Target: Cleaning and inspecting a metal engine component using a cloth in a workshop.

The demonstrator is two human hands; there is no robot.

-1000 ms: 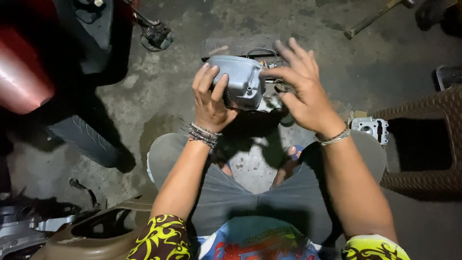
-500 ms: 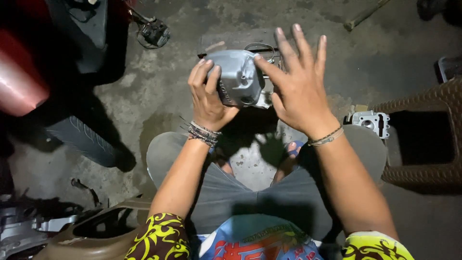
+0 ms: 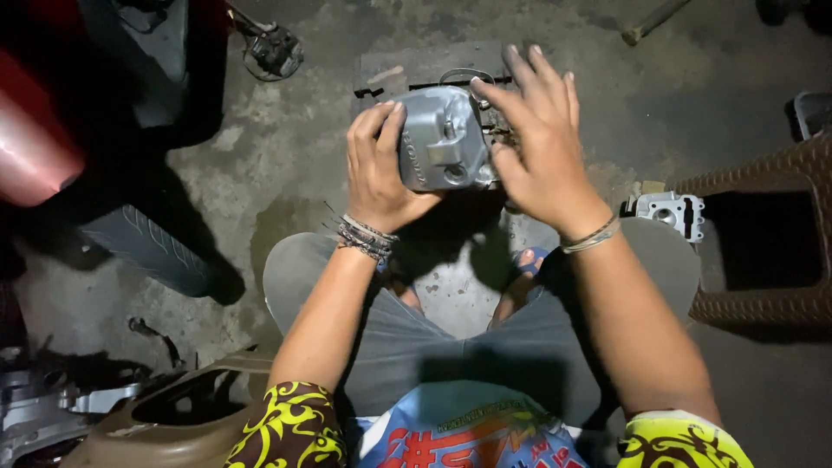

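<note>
A grey metal engine cover (image 3: 445, 139) is held up in front of me over the concrete floor. My left hand (image 3: 378, 169) grips its left side, thumb and fingers wrapped on the edge. My right hand (image 3: 535, 130) rests against its right side with the fingers spread and straight, partly hiding a dark metal part behind the cover. Both wrists wear bracelets.
A motorcycle tyre (image 3: 152, 247) and red bodywork (image 3: 30, 143) stand at the left. A small silver engine part (image 3: 669, 212) lies by my right knee, next to a brown woven plastic stool (image 3: 771, 234). A tan panel (image 3: 156, 425) and metal parts lie at the lower left.
My right hand's fingers have spread and straightened against the cover's right side. The cover has turned slightly in my left hand, which kept its grip.
</note>
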